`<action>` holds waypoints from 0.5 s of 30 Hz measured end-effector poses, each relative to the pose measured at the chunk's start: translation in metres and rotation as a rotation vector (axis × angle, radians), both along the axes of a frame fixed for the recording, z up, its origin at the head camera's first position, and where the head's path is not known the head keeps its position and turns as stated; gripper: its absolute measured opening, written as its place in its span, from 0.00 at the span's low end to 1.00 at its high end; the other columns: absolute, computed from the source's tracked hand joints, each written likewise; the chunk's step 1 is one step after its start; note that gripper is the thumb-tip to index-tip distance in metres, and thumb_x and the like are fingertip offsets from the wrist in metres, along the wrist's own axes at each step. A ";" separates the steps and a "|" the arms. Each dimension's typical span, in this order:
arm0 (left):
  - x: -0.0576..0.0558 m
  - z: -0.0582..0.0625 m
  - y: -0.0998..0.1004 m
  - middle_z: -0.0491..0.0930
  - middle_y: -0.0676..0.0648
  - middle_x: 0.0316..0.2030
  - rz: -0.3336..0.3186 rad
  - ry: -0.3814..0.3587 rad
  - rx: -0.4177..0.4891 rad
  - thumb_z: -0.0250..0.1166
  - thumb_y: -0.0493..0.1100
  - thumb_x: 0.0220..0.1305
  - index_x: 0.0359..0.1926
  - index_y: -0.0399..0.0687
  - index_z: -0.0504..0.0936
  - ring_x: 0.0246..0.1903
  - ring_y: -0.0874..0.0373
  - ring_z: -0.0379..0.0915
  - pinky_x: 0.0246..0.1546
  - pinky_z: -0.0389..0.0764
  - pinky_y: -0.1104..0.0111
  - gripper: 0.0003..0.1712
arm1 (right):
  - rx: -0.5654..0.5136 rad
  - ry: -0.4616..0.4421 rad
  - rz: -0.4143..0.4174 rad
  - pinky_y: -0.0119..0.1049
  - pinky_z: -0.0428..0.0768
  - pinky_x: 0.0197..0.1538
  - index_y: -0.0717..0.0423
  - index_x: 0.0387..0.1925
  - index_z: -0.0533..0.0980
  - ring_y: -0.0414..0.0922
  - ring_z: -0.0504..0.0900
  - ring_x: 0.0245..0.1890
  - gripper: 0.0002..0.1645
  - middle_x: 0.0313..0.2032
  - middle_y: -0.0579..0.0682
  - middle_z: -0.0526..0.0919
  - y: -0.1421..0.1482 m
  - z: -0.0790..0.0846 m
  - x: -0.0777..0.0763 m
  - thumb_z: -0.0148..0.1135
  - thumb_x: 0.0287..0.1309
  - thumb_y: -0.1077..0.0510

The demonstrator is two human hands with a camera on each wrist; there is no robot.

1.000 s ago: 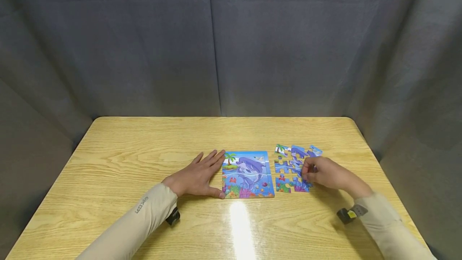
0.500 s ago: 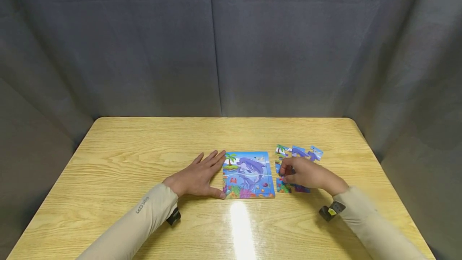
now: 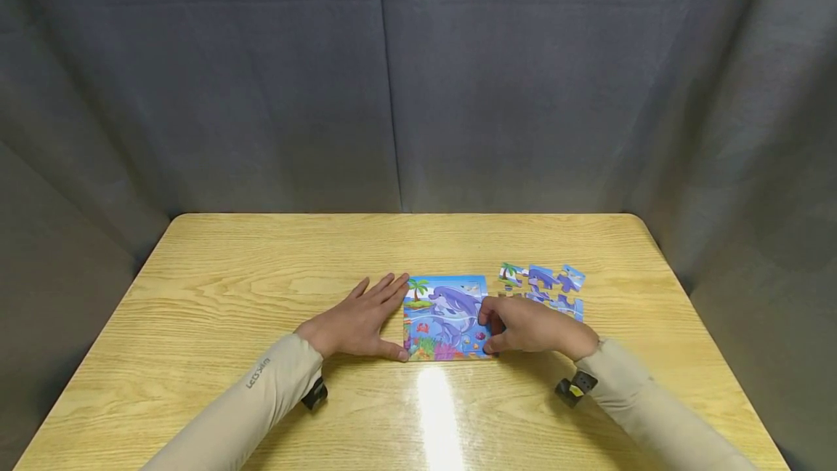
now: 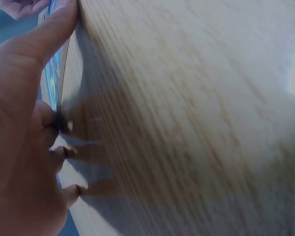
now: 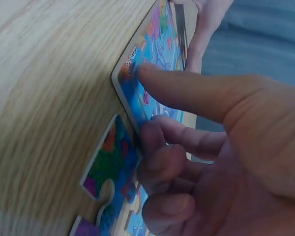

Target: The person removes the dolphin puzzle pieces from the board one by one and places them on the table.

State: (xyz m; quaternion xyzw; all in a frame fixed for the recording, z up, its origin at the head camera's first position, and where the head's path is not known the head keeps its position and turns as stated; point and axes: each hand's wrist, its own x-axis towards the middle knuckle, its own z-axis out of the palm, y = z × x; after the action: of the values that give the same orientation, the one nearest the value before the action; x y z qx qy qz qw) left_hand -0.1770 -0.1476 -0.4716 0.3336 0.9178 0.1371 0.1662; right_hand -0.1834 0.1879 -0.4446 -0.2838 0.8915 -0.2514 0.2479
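Note:
A square dolphin puzzle board (image 3: 447,322) lies on the table in the head view. My left hand (image 3: 360,315) rests flat at its left side, fingers spread, with fingertips and thumb touching that edge; the left wrist view shows the same hand (image 4: 24,113) along the board's rim. Over the lower right corner is my right hand (image 3: 532,327), thumb and index finger apart. In the right wrist view its thumb (image 5: 182,88) reaches over the board's corner (image 5: 130,73) while the other fingers bend near the side. No piece shows between them. Loose jigsaw pieces (image 3: 540,277) lie right of the board.
The pale wooden table (image 3: 281,253) reaches back to a grey curtain (image 3: 275,93). In the right wrist view, a coral-patterned jigsaw piece (image 5: 113,152) lies just beside the board. My right hand hides some loose pieces in the head view. Light glares on the tabletop in front of the board.
My right hand has moved left, from the far side of the loose pieces across them to the board's lower right corner. The left hand and the board have stayed in place.

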 end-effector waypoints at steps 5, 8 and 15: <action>0.000 -0.001 0.000 0.36 0.45 0.88 0.002 0.001 0.002 0.66 0.75 0.66 0.87 0.42 0.45 0.88 0.43 0.32 0.85 0.39 0.36 0.67 | 0.060 0.012 -0.010 0.32 0.72 0.37 0.54 0.50 0.77 0.39 0.73 0.31 0.23 0.34 0.44 0.79 -0.004 0.001 0.003 0.80 0.61 0.52; 0.000 -0.001 0.000 0.36 0.45 0.88 0.002 0.006 -0.001 0.66 0.75 0.66 0.87 0.42 0.45 0.88 0.43 0.33 0.85 0.39 0.36 0.67 | 0.087 0.032 -0.019 0.33 0.71 0.37 0.53 0.49 0.77 0.40 0.72 0.31 0.23 0.33 0.44 0.78 -0.006 0.000 0.005 0.80 0.59 0.52; 0.000 -0.001 0.001 0.36 0.44 0.88 -0.003 0.009 -0.004 0.66 0.75 0.67 0.86 0.41 0.45 0.88 0.42 0.33 0.85 0.39 0.36 0.67 | 0.051 0.081 -0.013 0.32 0.70 0.36 0.52 0.45 0.75 0.39 0.71 0.31 0.22 0.33 0.45 0.77 -0.006 -0.002 0.006 0.81 0.58 0.53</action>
State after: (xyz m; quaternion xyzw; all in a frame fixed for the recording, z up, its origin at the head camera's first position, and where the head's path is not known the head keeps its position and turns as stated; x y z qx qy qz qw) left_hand -0.1769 -0.1470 -0.4727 0.3353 0.9183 0.1335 0.1630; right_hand -0.1777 0.1823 -0.4468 -0.2815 0.9088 -0.2184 0.2171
